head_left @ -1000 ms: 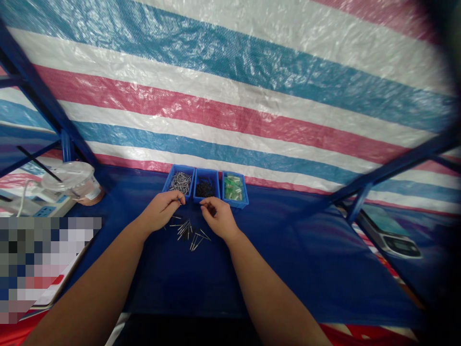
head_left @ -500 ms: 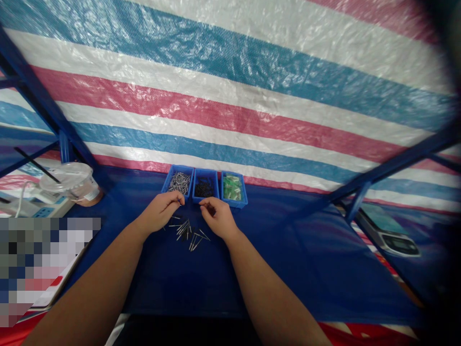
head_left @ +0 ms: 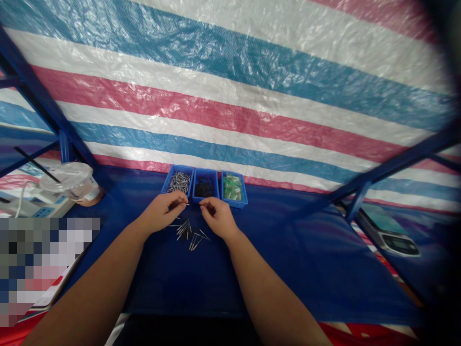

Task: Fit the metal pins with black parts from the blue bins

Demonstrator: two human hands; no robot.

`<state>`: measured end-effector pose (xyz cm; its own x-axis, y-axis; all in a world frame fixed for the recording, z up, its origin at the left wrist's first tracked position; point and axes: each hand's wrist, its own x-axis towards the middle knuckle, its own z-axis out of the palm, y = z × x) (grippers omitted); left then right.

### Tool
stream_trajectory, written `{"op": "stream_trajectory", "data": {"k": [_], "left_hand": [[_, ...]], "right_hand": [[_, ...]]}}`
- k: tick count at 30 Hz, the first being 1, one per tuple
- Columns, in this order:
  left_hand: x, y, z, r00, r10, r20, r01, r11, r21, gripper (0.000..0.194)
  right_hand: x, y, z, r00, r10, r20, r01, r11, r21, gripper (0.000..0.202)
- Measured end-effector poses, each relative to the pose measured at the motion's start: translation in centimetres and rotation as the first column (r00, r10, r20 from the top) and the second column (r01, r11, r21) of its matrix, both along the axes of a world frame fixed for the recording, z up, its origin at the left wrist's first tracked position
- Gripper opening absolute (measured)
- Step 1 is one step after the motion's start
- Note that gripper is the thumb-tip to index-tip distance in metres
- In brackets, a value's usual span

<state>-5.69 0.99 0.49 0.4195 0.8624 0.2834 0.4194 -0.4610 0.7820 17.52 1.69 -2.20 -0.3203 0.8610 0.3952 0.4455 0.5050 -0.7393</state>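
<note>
My left hand (head_left: 166, 211) is closed in a pinch, with the tip of a thin silver metal pin (head_left: 188, 204) showing at its fingertips. Facing it across a small gap, my right hand (head_left: 218, 216) has thumb and fingers pressed together; whatever it holds is too small to make out. Just beyond the hands stand a blue bin of silver pins (head_left: 179, 182), a blue bin of small black parts (head_left: 204, 187) and a blue bin of green and whitish pieces (head_left: 233, 187). Between my forearms lie several loose pins (head_left: 184, 228), some with dark ends.
A blue tabletop (head_left: 288, 269) spreads around the hands. On the left are a lidded plastic cup (head_left: 81, 185) with a black straw, a power strip (head_left: 54, 207) and blurred-out papers. A digital scale (head_left: 392, 233) sits at the right, behind a blue metal frame (head_left: 360, 197).
My left hand has shifted slightly right and its fingers have turned, so the pin tip now shows. One more loose pin is visible below that hand. My right hand has barely moved.
</note>
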Motion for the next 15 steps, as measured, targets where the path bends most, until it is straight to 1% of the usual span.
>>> {"op": "stream_trajectory", "data": {"k": [5,10,13,15], "left_hand": [[0.2,0.0,-0.3,1.000,-0.022,0.009,0.022,0.999,-0.024,0.015],[1.0,-0.4,-0.2,0.998,-0.065,-0.016,0.064,0.998,-0.026,0.016],[1.4,-0.5,-0.2,0.996,-0.091,-0.019,0.090,0.995,-0.038,0.015],[1.6,-0.6,-0.1,0.996,-0.092,-0.011,0.091,0.994,-0.055,0.014]], "right_hand": [[-0.1,-0.2,0.2,0.999,0.024,-0.027,-0.024,1.000,0.011,0.014],[-0.4,-0.6,0.5,0.991,0.130,-0.037,-0.129,0.991,0.021,0.022],[-0.5,-0.7,0.6,0.989,0.150,-0.002,-0.150,0.989,0.013,0.011],[-0.5,-0.7,0.7,0.988,0.156,0.011,-0.156,0.988,0.011,0.008]]}}
